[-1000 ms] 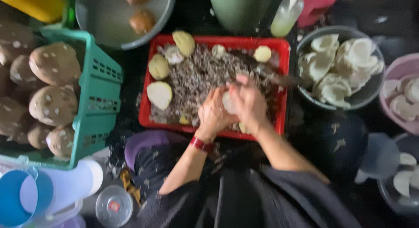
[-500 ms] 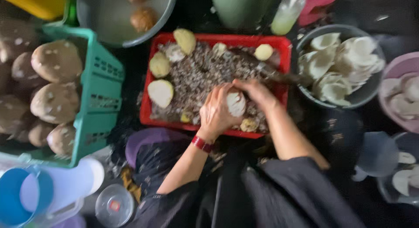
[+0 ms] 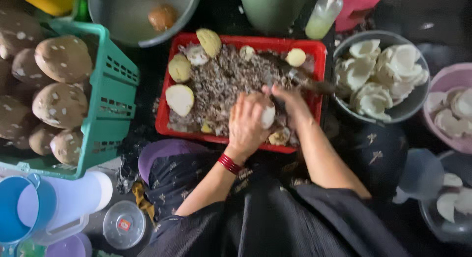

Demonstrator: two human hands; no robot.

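Observation:
My left hand (image 3: 247, 122) grips a pale, peeled round piece (image 3: 267, 115) over a red tray (image 3: 162, 120) full of brown peelings. My right hand (image 3: 291, 100) holds a knife (image 3: 314, 83) against that piece; the blade points to the right over the tray's edge. Other peeled and half-peeled pieces (image 3: 180, 99) lie on the left and far side of the tray. A red bangle (image 3: 229, 164) circles my left wrist.
A green basket (image 3: 109, 107) of brown spotted rounds stands at left. A grey bowl (image 3: 379, 115) of white peeled pieces sits right of the tray, a pink bowl (image 3: 444, 81) further right. A metal basin (image 3: 123, 21) lies at the back, a blue jug (image 3: 29, 210) at lower left.
My hands have turned the pale piece between them while the knife worked over it. The view has shifted slightly.

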